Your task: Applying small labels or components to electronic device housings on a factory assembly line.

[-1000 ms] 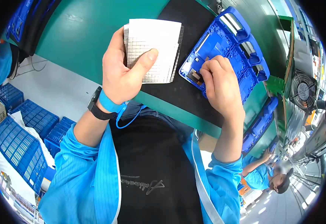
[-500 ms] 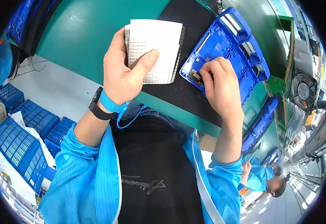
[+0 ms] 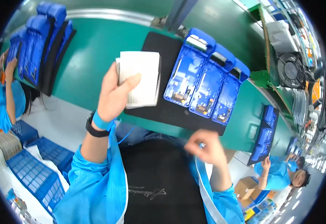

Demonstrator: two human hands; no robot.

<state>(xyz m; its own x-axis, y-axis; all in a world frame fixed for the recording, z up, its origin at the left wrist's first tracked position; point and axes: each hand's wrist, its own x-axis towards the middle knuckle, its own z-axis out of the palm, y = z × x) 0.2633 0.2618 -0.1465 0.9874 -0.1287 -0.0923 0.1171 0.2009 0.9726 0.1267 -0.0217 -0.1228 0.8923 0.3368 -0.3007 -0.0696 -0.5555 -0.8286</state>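
My left hand (image 3: 115,91) grips a stack of white sheets (image 3: 140,76), its thumb across the top one. Blurred grid lines mark the sheets. Past the bench's front edge, my right hand (image 3: 207,147) is curled with thumb and forefinger drawn together. Motion smears it, and anything between the fingertips is too small to make out. Right of the sheets, three blue plastic housings (image 3: 204,80) lie side by side on a black mat (image 3: 153,118), open side up. Small electronic parts show inside their near ends. Neither hand touches them.
More blue housings (image 3: 32,48) stand at the far left, beside another person's hands (image 3: 10,69). Further blue housings (image 3: 264,138) lie on a dark mat at right. A black fan (image 3: 292,70) stands at the right edge. Blue crates (image 3: 34,175) sit on the lower left.
My right hand has drawn back from the blue housing toward my body. My left hand still holds the sheets. The view has shifted, bringing all three housings and the left neighbour further into sight.
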